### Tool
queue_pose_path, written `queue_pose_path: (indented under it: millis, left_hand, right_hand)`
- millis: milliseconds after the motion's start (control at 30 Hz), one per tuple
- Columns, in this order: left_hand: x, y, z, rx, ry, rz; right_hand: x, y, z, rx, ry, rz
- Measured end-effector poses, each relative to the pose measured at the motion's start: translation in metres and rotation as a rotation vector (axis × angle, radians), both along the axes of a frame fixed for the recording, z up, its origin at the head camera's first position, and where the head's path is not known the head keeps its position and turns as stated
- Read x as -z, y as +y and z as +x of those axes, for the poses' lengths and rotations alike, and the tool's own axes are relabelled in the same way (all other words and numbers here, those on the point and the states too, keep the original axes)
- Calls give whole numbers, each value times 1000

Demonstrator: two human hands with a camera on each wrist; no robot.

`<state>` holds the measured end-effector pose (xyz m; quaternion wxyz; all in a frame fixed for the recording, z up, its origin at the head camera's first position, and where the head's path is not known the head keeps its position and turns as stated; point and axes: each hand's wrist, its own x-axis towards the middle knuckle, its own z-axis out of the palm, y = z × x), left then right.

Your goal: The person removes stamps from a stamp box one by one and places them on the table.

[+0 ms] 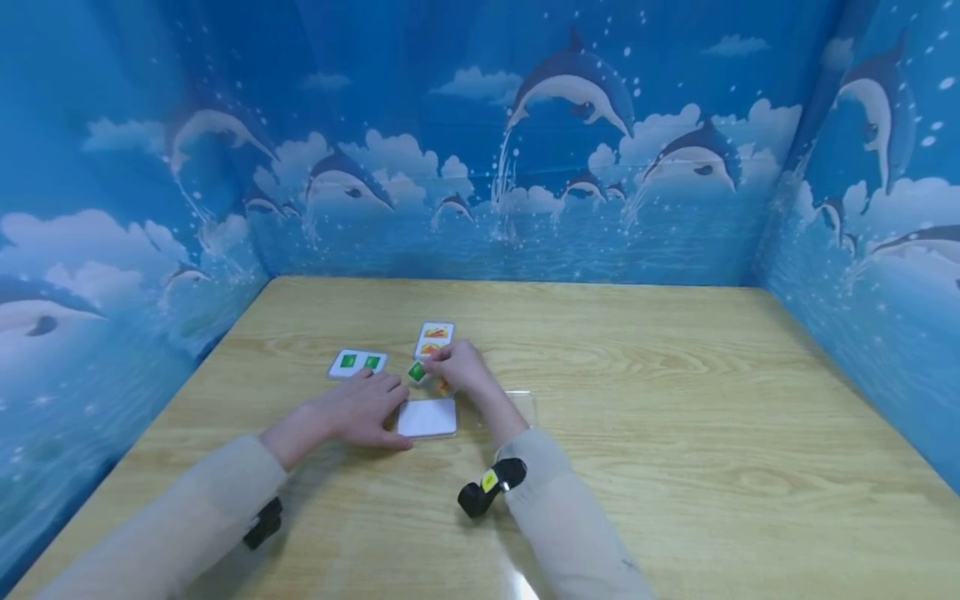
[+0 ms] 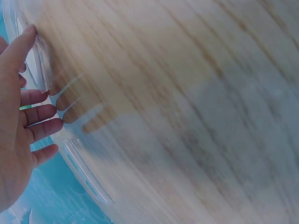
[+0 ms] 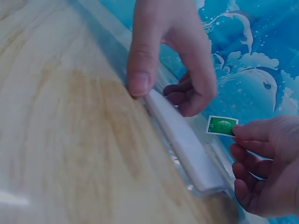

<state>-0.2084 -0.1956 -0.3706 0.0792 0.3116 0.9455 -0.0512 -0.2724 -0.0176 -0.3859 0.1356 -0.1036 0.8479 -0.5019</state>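
My right hand pinches a small square card with a green picture between thumb and fingertip, above the table. My left hand rests at the left end of a stack of white cards in a clear plastic case, fingers spread; its thumb lies at the stack's near edge. Just beyond the left fingers lies a white card with two green pictures. A second card, with two orange pictures, lies past the right fingertips. A small orange piece shows partly under the right hand.
To the right of the stack, a clear plastic case part lies partly behind the right wrist. The wood-grain table is enclosed at the back and sides by blue dolphin-print curtains. A black camera is strapped to the right wrist.
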Motion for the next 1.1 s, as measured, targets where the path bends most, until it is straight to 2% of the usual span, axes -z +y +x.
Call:
queue_pose_path:
  millis: [233, 467, 567, 800, 1100]
  left_hand:
    - [2, -1, 0, -22, -6, -6]
    - [3, -1, -1, -2, -2, 4]
    - [2, -1, 0, -4, 3, 0]
    - [-1, 0, 0, 12, 14, 2]
    - [2, 0, -1, 6, 17, -28]
  right_hand:
    - [7, -5, 1, 27, 29, 21]
    - [9, -7, 5, 31, 106, 116]
    - [8, -8, 5, 40, 110, 134]
    - [9, -9, 4, 51, 115, 135]
    - [11, -10, 5, 44, 170, 157]
